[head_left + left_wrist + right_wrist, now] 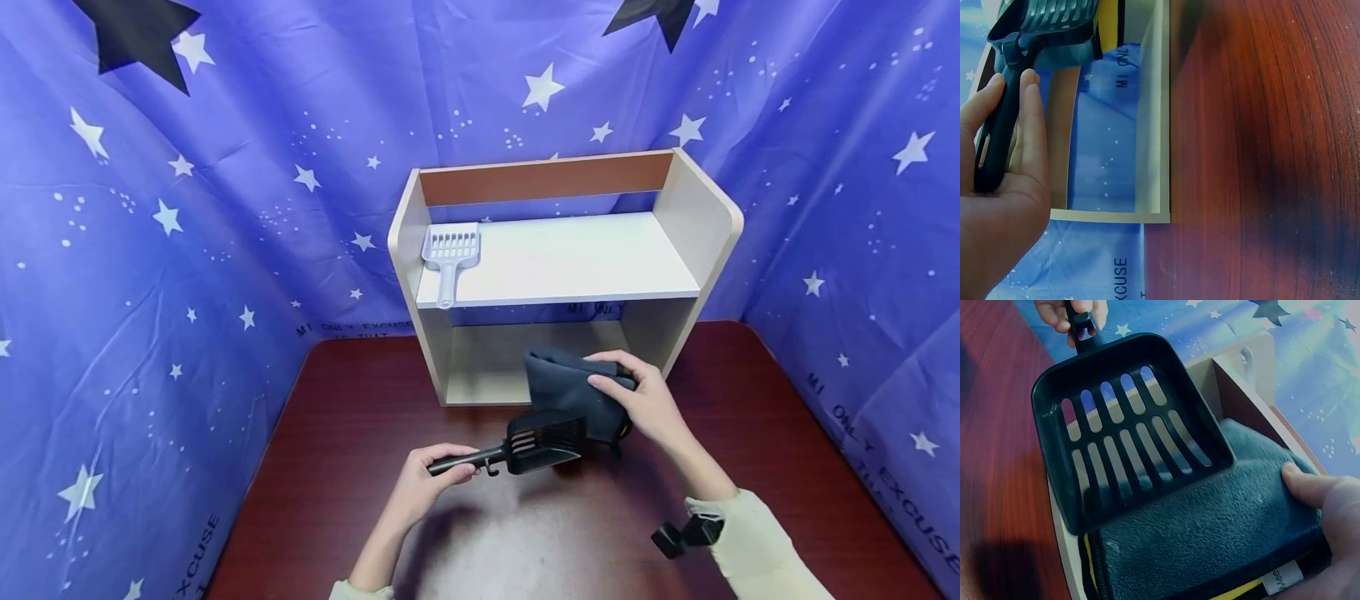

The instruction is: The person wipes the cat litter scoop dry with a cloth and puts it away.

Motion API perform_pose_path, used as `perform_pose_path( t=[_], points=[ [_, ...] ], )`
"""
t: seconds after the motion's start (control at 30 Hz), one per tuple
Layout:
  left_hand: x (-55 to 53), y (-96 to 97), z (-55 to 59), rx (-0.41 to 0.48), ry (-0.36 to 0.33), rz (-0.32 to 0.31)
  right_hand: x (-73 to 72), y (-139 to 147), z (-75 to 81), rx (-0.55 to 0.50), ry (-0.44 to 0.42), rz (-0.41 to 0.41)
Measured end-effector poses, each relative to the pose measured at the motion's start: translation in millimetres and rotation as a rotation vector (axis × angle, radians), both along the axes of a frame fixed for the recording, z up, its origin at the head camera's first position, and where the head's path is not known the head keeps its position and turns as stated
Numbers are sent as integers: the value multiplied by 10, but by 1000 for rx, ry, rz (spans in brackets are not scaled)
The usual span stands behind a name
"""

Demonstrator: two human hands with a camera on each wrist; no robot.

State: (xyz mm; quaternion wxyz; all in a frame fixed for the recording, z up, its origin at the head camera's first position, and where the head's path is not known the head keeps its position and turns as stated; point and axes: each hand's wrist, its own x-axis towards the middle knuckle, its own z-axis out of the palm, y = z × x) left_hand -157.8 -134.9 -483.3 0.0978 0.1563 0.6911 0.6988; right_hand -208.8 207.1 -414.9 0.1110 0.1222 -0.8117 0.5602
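A black slotted litter scoop [546,442] is held by its handle in my left hand [429,481], above the table. My right hand [643,398] grips a folded dark grey cloth [564,385] by its right side, thumb on top. In the right wrist view the cloth [1210,525] looks fluffy, with a black and yellow edge and a white label. There the slotted pan of the scoop [1129,425] overlaps the cloth; whether they touch I cannot tell. The left wrist view shows fingers and thumb around the scoop's handle [1000,125].
A two-tier shelf unit [570,296] stands at the back of the dark red wooden table [360,433]. On its upper board, at the left, lies a pale slotted scoop [450,258]. Blue star-patterned curtains [300,167] hang around the table.
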Motion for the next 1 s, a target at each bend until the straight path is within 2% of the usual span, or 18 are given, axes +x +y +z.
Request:
perform_pose_path(
  t=[0.23, 0.37, 0.53, 0.77, 1.0],
  points=[
    [21, 20, 19, -1, -7, -24, -56, -220, -8, 8, -13, 251],
    [28, 31, 38, 10, -7, -26, -80, -294, -31, 21, 8, 377],
    [39, 40, 47, 6, 8, -16, -97, -320, -36, 55, -8, 467],
    [54, 42, 42, 24, 13, -12, -114, -262, -51, 101, -42, 543],
    [55, 31, 52, 20, 2, 6, -146, -174, -72, 48, -25, 685]
  ],
)
